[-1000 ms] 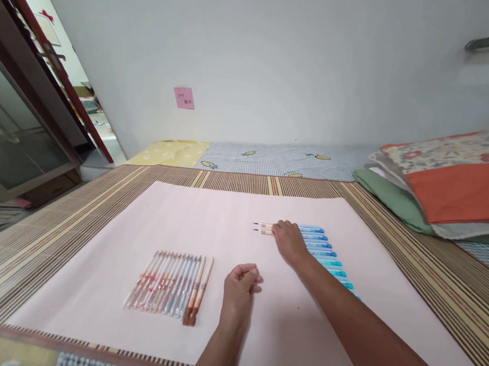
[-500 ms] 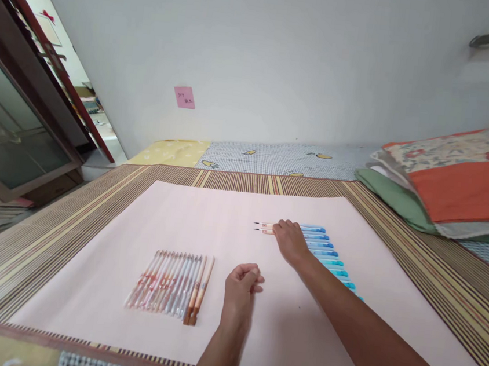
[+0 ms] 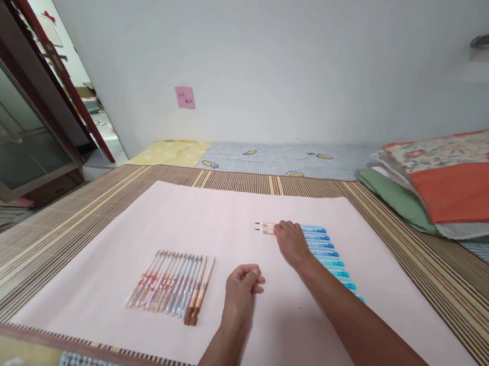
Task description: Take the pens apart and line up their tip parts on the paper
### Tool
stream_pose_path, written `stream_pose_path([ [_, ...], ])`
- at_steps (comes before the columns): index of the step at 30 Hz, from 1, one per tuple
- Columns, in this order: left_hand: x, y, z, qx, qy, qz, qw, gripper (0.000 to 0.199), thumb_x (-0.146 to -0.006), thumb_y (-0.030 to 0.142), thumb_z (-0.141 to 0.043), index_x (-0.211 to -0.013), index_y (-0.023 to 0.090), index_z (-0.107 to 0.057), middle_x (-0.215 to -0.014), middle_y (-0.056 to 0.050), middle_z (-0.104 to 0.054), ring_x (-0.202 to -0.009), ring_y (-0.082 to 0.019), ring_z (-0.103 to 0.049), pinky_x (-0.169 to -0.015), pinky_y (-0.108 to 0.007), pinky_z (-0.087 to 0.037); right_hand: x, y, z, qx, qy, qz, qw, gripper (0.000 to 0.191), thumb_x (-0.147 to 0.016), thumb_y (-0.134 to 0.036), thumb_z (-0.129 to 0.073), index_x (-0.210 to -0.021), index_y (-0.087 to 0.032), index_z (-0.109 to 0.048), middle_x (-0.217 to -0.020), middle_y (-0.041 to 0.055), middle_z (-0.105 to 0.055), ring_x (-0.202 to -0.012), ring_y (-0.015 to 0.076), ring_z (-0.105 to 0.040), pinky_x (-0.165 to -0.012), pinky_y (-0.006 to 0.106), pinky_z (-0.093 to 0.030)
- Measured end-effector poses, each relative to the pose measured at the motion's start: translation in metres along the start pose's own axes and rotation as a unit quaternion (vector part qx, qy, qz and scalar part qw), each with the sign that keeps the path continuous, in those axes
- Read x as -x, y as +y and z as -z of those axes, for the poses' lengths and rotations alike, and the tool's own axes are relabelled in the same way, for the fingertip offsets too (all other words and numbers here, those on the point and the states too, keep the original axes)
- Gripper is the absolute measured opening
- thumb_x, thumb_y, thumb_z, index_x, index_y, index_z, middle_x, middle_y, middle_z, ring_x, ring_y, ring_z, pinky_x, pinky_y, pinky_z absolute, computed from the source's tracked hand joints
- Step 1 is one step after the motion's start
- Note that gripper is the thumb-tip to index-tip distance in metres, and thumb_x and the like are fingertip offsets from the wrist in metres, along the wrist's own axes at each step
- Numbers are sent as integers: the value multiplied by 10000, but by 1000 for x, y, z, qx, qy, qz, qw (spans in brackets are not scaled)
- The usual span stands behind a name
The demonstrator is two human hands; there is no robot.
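Observation:
My right hand is closed over the upper end of a row of blue and turquoise pens, which lie side by side. To the left of its fingers, two paintbrushes with thin dark tips and pale peach shafts stick out; where they end under the hand is hidden. My left hand rests lower on the pale pink sheet, thumb and fingers pinched together with nothing showing in them. Left of it lies a row of slim clear pens with reddish patterns. Two peach brushes with brown ends close off that row.
Under the sheet is a striped mat. Folded orange and green bedding is piled at the right. A white wall with a pink note stands behind, and a glass-panelled door is at the left.

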State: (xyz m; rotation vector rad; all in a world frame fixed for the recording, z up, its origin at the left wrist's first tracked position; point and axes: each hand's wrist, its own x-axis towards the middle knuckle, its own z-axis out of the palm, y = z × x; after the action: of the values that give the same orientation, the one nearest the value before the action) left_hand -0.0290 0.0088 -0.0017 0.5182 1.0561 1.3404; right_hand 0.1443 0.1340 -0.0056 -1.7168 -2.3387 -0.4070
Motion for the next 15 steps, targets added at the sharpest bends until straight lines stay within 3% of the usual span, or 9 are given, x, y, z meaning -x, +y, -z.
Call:
stream_pose_path([
  [15,1,0,0,0,-4,1,1000,367,-601,345,-889,-822,110,-713,-798,-76,-708,-668,-142,-644,-561,-233,-461,2,2,8,-24,20,-11,999,140,-976,-154,-515,-980,-144,-655,-1011,121,-668,-956,258,-545,-826,367,-296],
])
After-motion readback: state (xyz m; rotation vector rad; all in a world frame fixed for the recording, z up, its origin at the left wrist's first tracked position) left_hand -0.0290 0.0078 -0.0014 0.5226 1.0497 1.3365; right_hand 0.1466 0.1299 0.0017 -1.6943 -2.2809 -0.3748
